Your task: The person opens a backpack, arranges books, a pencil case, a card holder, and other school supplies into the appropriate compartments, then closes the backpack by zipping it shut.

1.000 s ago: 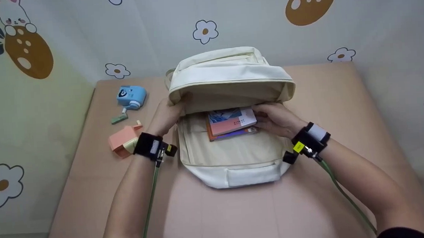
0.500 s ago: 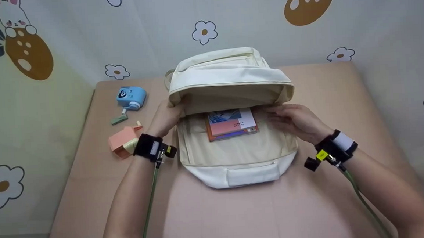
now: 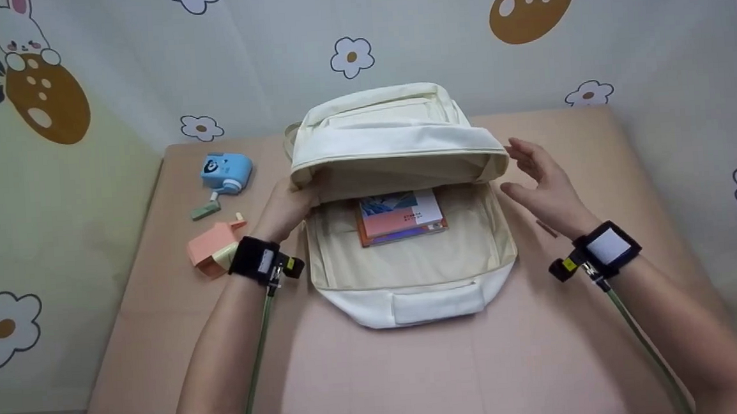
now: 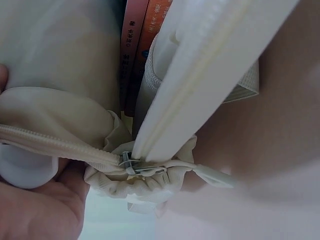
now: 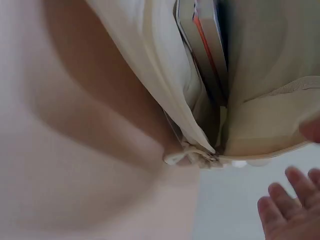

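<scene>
Head view shows a pink worktop (image 3: pixel 417 377) carrying a cream backpack (image 3: pixel 396 135) lying flat with its main compartment unzipped and the upper flap raised. Two books (image 3: pixel 400 216) lie stacked inside the open compartment, a pink-covered one on top. At the backpack's left rim, the left hand (image 3: pixel 285 209) grips the flap edge, fingers apparently curled round the fabric, though they are partly hidden. Fingers spread and straight, the right hand (image 3: pixel 543 187) hovers just beside the backpack's right edge, holding nothing. Left of the backpack sit a pink pencil sharpener (image 3: pixel 212 248) and a blue toy camera (image 3: pixel 225 172).
</scene>
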Demonstrator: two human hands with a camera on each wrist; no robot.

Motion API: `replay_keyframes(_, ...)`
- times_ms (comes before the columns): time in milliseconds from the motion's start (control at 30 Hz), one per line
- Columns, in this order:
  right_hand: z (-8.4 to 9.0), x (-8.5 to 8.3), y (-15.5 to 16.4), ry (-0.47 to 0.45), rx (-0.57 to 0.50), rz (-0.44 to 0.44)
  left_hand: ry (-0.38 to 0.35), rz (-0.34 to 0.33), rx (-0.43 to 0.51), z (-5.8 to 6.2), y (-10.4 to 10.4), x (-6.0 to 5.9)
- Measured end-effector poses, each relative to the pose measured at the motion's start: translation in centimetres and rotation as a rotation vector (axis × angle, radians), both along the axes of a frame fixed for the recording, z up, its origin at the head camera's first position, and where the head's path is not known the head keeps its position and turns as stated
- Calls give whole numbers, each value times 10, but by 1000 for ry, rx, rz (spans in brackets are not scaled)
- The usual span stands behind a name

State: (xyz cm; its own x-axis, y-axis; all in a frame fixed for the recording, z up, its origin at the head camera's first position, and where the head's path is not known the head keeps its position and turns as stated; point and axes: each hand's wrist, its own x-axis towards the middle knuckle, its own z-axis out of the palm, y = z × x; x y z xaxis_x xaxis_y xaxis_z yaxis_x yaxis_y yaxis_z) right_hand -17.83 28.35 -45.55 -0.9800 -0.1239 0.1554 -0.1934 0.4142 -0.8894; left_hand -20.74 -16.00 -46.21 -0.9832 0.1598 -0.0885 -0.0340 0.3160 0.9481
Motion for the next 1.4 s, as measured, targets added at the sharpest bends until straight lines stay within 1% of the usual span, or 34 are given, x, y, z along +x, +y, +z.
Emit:
replay_keyframes(67, 1, -4, -6, 40, 46, 53, -9, 5, -10, 0, 0, 1)
replay_keyframes(133, 2, -6, -12, 92, 85, 77, -8, 9, -30, -1, -1, 2)
replay_keyframes(200, 2, -7, -18, 162, 140, 78, 6, -1, -43, -1, -1, 3)
replay_keyframes(267, 1, -7, -22, 233, 209, 60, 36, -22, -60, -2, -2, 5)
replay_keyframes(367, -2, -4, -23, 318, 316, 24, 120, -75, -106, -2, -2, 9)
replay_keyframes(433, -5, -1, -22, 354, 374, 13, 198, -119, -145, -3, -3, 12)
replay_keyframes(500, -8, 3, -20, 377, 410, 23, 275, -165, -184, -5, -4, 16)
replay_keyframes(533, -10, 5, -20, 384, 424, 37, 309, -188, -203, -5, -5, 18)
replay_keyframes(600, -12, 9, -18, 389, 443, 72, 347, -222, -228, -8, -6, 24)
replay_keyframes(733, -17, 16, -14, 387, 467, 131, 339, -262, -300, -11, -8, 37)
replay_keyframes(833, -20, 20, -12, 377, 482, 150, 344, -291, -372, -12, -8, 46)
replay_keyframes(867, -21, 22, -12, 372, 487, 156, 358, -305, -394, -13, -8, 49)
replay_keyframes(1000, -27, 28, -10, 354, 510, 178, 454, -370, -493, -16, -10, 60)
replay_keyframes(1133, -34, 35, -7, 388, 543, 219, 530, -420, -609, -21, -12, 71)
replay_keyframes(1233, -40, 39, -5, 422, 573, 248, 544, -443, -704, -24, -13, 77)
replay_keyframes(1400, -45, 45, -2, 395, 614, 271, 528, -473, -825, -26, -11, 84)
